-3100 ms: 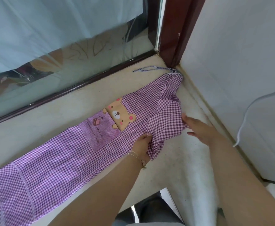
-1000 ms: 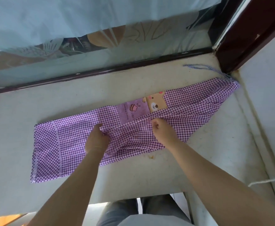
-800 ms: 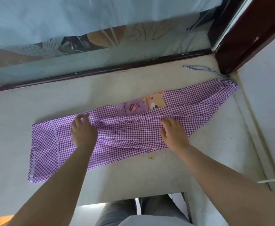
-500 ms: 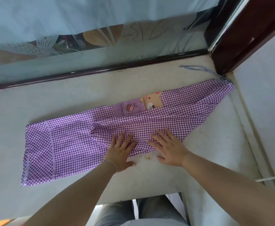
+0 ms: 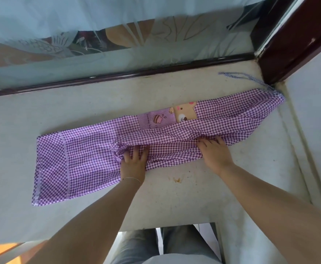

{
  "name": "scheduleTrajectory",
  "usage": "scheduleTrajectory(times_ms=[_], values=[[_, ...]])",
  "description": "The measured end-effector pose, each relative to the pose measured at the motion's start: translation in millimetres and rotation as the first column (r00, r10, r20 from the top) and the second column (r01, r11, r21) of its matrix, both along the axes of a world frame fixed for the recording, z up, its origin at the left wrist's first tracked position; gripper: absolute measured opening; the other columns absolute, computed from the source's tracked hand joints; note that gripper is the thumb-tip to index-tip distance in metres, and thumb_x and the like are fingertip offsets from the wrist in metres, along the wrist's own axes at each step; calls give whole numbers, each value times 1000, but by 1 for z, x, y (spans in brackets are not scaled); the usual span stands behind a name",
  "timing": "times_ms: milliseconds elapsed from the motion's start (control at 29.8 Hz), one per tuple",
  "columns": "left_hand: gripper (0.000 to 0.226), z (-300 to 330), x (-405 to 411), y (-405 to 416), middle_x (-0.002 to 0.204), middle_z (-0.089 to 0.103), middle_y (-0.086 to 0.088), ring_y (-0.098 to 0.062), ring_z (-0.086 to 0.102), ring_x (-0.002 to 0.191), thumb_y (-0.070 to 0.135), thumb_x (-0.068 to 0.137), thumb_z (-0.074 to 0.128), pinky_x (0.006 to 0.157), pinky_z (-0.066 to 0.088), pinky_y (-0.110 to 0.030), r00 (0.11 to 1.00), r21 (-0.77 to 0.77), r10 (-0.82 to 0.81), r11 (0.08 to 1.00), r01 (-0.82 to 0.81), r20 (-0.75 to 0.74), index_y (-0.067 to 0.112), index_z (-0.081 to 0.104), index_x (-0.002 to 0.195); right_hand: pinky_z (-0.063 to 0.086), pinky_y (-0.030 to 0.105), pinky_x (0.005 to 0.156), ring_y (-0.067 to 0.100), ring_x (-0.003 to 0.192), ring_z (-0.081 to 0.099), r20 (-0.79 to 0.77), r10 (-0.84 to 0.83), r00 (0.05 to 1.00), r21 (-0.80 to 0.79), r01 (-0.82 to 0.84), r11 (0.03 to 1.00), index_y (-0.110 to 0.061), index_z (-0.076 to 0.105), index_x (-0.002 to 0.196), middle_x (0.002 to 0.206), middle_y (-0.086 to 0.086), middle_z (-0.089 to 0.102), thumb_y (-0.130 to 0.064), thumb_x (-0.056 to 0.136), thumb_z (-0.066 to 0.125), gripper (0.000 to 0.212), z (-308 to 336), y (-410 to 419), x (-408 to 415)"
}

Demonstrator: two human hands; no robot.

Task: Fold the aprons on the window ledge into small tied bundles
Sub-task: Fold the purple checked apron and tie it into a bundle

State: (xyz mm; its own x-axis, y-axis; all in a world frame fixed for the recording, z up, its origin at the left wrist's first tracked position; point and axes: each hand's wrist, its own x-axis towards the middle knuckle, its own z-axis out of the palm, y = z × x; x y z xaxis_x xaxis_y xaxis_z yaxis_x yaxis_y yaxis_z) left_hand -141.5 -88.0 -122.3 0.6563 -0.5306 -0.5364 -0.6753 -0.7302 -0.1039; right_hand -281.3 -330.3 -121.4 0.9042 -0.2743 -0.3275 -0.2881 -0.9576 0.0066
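Lying lengthwise along a pale window ledge (image 5: 98, 212), a purple checked apron (image 5: 83, 159) stretched from a hemmed end at the left to a bunched top in the right corner, where its striped tie (image 5: 239, 76) trailed toward the dark window frame (image 5: 297, 39). The left hand (image 5: 134, 164) rested on the folded near edge at mid-length, fingers (image 5: 136, 152) loosely apart and bent onto a gathered ridge of cloth; whether they pinched it could not be told. A bear patch (image 5: 184, 113) showed above the fold. The right hand (image 5: 216, 154) pressed the fold farther right, fingers close together and flat, cloth beneath the fingertips. A small orange stain (image 5: 176, 180) marked the ledge between the wrists.
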Motion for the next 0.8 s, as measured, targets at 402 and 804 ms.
scheduleTrajectory(times_ms=[402,804], values=[[35,31,59,28,116,65,-8,-30,60,108,35,99,35,91,46,-36,962,-42,127,989,-142,-241,17,54,121,43,30,71,23,93,62,-275,-16,961,399,129,908,-19,57,110,101,3,64,-43,98,40,31,25,9,-4],[30,21,98,24,112,65,-10,-30,62,100,26,96,50,84,48,-38,900,-181,341,900,-396,-272,13,49,124,47,36,92,25,112,57,-181,-103,978,343,161,926,-14,55,124,123,7,60,-60,87,52,59,14,-29,24]])
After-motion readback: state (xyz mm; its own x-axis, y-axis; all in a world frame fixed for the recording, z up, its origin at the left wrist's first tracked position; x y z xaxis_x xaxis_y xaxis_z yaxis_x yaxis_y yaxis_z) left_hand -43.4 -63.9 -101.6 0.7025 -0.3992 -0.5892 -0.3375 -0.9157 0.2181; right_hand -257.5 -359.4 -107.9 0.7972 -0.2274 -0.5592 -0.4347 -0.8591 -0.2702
